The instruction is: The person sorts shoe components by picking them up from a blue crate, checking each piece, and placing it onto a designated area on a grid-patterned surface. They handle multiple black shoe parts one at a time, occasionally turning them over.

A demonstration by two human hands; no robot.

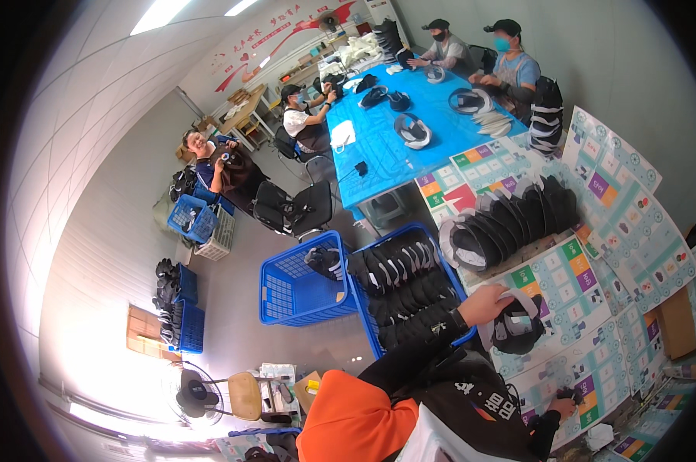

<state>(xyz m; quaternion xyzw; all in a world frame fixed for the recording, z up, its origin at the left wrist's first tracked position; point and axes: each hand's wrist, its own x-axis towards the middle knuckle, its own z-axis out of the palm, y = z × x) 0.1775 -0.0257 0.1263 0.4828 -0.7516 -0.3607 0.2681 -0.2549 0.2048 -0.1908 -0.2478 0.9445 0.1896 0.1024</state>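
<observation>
My left hand (483,305), in a black sleeve, is closed on the pale rim of a black-and-white curved fabric piece (516,327) above the printed sheets on the worktable. The piece has a dark hollow middle and a thick white band around it. Farther right and nearer to me, my right hand (564,406) rests low over the sheets, its fingers closed around a small black object (570,394) too small to make out. Beyond my left hand lies a row of nested black pieces with white edges (509,221).
Left of the worktable stand a blue crate (417,232) packed with black pieces and a blue basket (298,281) holding a few. Ahead is a blue-covered table (379,154) with people seated around it. A black chair (292,208) and another person (228,171) are at left.
</observation>
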